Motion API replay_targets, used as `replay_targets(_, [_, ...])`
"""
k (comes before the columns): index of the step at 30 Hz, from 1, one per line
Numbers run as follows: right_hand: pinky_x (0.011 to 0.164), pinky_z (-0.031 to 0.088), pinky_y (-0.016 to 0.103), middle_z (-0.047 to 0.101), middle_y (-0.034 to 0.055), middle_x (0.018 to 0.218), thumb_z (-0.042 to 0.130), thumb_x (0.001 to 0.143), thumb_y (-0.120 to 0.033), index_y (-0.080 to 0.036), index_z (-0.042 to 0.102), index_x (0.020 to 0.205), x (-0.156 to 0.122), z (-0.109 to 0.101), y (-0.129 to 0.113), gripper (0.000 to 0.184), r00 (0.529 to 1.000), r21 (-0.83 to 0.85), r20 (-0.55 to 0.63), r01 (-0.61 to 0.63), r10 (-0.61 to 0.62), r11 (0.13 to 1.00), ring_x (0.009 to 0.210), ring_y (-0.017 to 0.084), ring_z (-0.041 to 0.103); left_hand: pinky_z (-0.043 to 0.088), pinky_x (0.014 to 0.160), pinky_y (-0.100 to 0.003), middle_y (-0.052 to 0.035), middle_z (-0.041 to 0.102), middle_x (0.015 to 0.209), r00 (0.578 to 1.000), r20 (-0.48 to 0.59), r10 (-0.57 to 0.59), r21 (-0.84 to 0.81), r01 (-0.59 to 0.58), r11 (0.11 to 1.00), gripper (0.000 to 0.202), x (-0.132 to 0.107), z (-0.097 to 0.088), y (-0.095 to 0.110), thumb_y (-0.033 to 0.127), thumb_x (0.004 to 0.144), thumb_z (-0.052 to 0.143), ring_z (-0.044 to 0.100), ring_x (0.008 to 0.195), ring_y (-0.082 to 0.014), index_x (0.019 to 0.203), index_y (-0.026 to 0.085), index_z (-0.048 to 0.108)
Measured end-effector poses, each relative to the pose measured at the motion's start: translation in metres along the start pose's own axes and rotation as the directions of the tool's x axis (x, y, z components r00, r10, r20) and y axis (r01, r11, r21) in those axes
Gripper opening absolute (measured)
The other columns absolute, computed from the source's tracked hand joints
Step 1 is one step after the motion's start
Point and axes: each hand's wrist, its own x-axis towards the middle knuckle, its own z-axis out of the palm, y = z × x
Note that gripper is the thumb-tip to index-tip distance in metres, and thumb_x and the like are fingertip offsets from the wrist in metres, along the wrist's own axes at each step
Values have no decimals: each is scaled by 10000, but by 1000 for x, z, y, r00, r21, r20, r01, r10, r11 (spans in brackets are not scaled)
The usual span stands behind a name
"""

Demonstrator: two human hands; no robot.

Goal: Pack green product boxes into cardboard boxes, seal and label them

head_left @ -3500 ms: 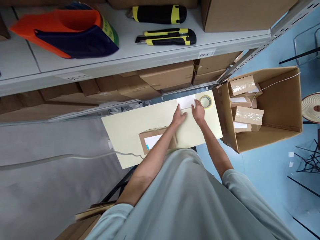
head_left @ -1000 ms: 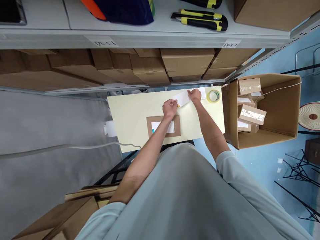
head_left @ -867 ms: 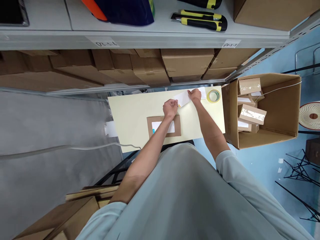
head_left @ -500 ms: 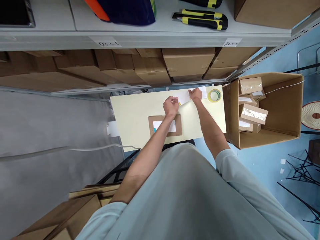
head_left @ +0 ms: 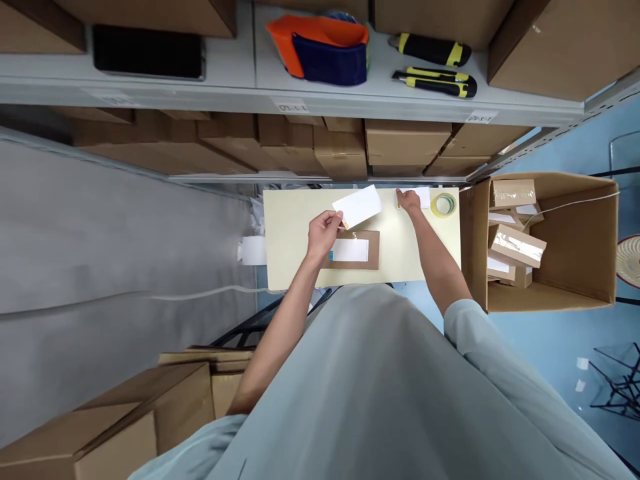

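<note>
My left hand (head_left: 324,233) pinches a white paper label (head_left: 358,207) by its lower left corner, where a small orange mark shows. The label is tilted above the pale tabletop (head_left: 290,220). Below it lies a flat brown cardboard parcel (head_left: 374,252) with a white label (head_left: 350,251) bearing a blue patch. At the table's far side, my right hand (head_left: 409,200) has its fingers closed at the left end of more white labels (head_left: 423,195), partly covering them. A roll of yellowish tape (head_left: 443,205) lies just right of that hand.
An open carton (head_left: 575,247) with several small parcels (head_left: 517,245) stands right of the table. Above, a shelf (head_left: 350,103) holds utility knives (head_left: 437,83), a phone-like black slab (head_left: 149,52) and an orange and blue object (head_left: 325,53). Brown boxes (head_left: 405,140) fill the level beneath.
My left hand has moved left and down with a label, now apart from my right hand. My right hand stays by the other labels. The view has shifted, showing more of the shelf.
</note>
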Motion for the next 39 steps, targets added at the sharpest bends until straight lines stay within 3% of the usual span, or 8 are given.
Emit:
replay_targets(4, [984, 571, 339, 802, 87, 840, 638, 1040, -748, -261, 621, 723, -61, -3, -10, 581, 993, 206, -17, 116, -115, 972, 1081, 296, 792, 665, 796, -347, -55, 778, 866, 997, 72, 20, -62, -15, 998, 419, -25, -40, -4, 656, 880, 815, 728, 772, -193, 857, 242, 754])
replay_targets(8, [917, 627, 355, 820, 89, 930, 536, 972, -912, -231, 700, 861, -158, 21, -14, 709, 963, 627, 98, 136, -251, 767, 1015, 266, 801, 660, 798, -358, -45, 737, 851, 987, 150, 52, -68, -42, 997, 524, -43, -61, -9, 778, 788, 840, 695, 760, -194, 821, 265, 736])
replay_targets(11, [790, 648, 347, 782, 49, 891, 639, 895, -912, -250, 707, 926, -220, 39, -13, 666, 955, 756, 86, 123, -284, 643, 873, 240, 792, 652, 787, -347, -40, 721, 843, 980, 195, 27, -55, -16, 998, 583, -55, -66, -12, 840, 751, 820, 688, 763, -195, 806, 267, 725])
replay_targets(14, [686, 626, 329, 675, -10, 732, 726, 878, -849, -276, 642, 839, -256, 44, -10, 581, 965, 762, 6, 165, -262, 626, 687, 206, 735, 635, 737, -340, -41, 715, 805, 976, 216, 3, -73, 13, 997, 631, -66, -69, -14, 876, 724, 816, 674, 733, -197, 827, 259, 737])
replay_targets(19, [649, 594, 313, 586, -38, 629, 721, 911, -832, -287, 517, 723, -278, 31, -8, 612, 954, 704, -156, 289, -256, 648, 610, 175, 662, 597, 729, -357, -80, 747, 802, 953, 304, 18, -137, 26, 990, 601, -84, -81, -13, 845, 822, 772, 680, 734, -213, 845, 244, 766])
replay_targets(24, [608, 534, 280, 595, -44, 630, 730, 891, -878, -266, 540, 763, -289, 22, -12, 653, 945, 715, -224, 325, -239, 619, 577, 137, 608, 537, 747, -349, -85, 786, 884, 909, 408, 85, -182, -10, 983, 441, -99, -90, -9, 634, 834, 845, 661, 773, -195, 866, 198, 785])
replay_targets(31, [602, 527, 283, 584, -45, 624, 717, 908, -881, -265, 562, 773, -305, 29, -16, 649, 926, 713, -263, 375, -269, 592, 587, 140, 603, 500, 687, -332, -59, 760, 803, 920, 375, 111, -215, -30, 976, 387, -109, -94, -12, 552, 766, 900, 660, 755, -195, 809, 198, 750])
replay_targets(39, [583, 535, 284, 552, -60, 609, 713, 899, -901, -274, 532, 774, -316, 45, -18, 665, 922, 712, -263, 384, -284, 588, 571, 143, 618, 510, 677, -321, -69, 764, 828, 912, 369, 181, -226, -101, 969, 338, -117, -112, -17, 495, 785, 894, 665, 756, -193, 800, 196, 737])
